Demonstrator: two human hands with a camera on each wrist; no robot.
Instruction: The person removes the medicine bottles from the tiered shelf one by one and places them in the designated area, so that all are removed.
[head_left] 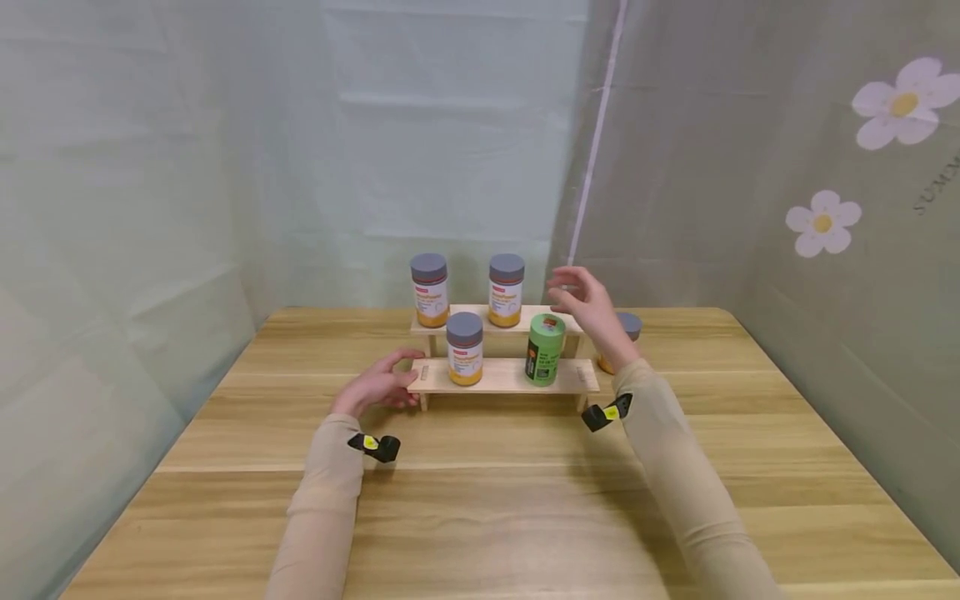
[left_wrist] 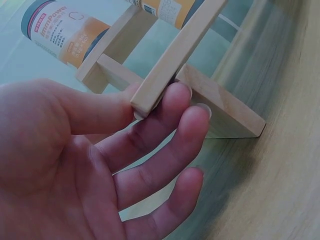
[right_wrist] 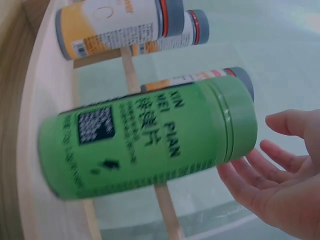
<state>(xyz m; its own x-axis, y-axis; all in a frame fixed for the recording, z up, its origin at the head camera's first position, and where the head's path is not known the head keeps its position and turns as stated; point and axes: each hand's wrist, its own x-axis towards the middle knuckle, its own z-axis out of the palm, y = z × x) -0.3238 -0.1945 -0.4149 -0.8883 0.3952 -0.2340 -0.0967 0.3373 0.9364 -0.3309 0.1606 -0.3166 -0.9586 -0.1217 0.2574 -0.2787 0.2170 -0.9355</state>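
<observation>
My left hand [head_left: 378, 385] pinches the left end of the lower step of a two-tier wooden shelf [head_left: 502, 379]. In the left wrist view, its thumb lies on top of the board and fingertips [left_wrist: 179, 95] are underneath. My right hand [head_left: 588, 304] is loosely bent just above and behind a green bottle [head_left: 546, 354], holding nothing. That bottle stands upright on the right of the lower step, and the right wrist view shows the fingers near its lid. Left of it on the same step is a grey-lidded white-and-orange jar [head_left: 465, 354].
Two matching jars, one at the left [head_left: 430, 292] and one near the middle [head_left: 506, 292], stand on the upper step. Another grey-lidded jar [head_left: 628, 327] is on the wooden table [head_left: 480, 517], partly hidden by my right wrist. Pale curtains [head_left: 450, 142] hang behind the table.
</observation>
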